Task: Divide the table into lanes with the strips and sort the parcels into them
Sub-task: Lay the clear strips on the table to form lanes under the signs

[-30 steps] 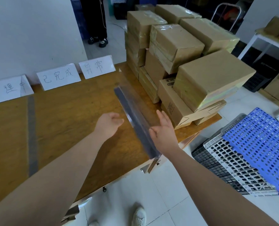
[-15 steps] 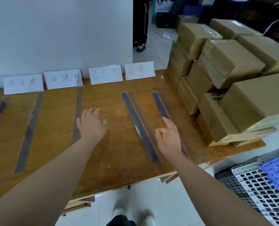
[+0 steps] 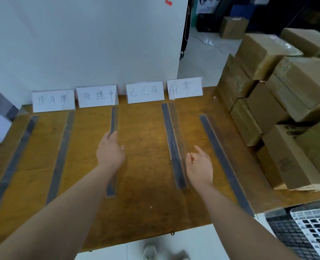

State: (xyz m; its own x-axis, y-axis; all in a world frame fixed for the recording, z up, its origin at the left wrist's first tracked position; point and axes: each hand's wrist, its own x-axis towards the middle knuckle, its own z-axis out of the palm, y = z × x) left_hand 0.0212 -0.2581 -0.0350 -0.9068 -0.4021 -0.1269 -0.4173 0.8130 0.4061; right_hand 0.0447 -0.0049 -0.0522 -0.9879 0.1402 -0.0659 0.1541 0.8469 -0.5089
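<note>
strips (image 3: 171,145): five lie lengthwise on the counter (image 3: 146,194), lanes look marked
parcels (image 3: 286,91): stacked at the counter's right end, none in a lane
left grip (image 3: 110,152): fingers straight, over the middle strip (image 3: 114,119)
right grip (image 3: 199,166): loosely curled, empty
remaining: sorting

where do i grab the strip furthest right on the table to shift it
Pinch the strip at its near end, coming from the table's front edge with the right hand. It lies flat and thin, so its length offers little to pinch, but that end seems to reach the edge, where a thumb could slip under.
</note>
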